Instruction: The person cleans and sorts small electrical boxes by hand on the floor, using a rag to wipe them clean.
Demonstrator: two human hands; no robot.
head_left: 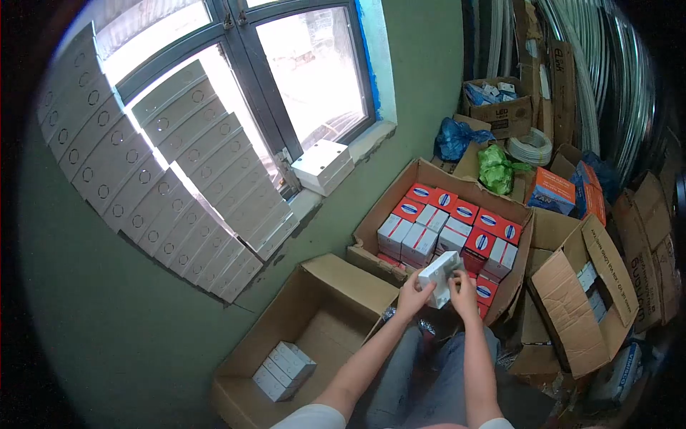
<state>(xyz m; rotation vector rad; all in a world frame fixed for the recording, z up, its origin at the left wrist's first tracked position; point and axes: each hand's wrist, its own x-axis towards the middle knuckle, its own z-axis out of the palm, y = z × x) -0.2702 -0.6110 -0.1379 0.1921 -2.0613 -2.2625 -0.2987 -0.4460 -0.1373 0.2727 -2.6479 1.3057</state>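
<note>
Over my lap, a white plastic electrical box [436, 272] is tilted with its hollow side facing right. My left hand [414, 297] grips its left wall, thumb against the outside. At the opposite side, my right hand [463, 293] has its fingers closed at the open face; whether something small is between them is hidden. Just beyond my hands stands a carton [371, 266] packed with red-and-white small boxes [464, 211]. To the left, a larger cardboard box [293, 314] holds several white boxes [284, 370] in its corner.
Long rows of stacked white boxes [136, 171] lean by the window, and more sit on the sill [321, 168]. On the right are an opened carton [582, 286], a green bag [494, 170], a blue bag [457, 139], a cable coil [530, 148] and upright conduit bundles [582, 79].
</note>
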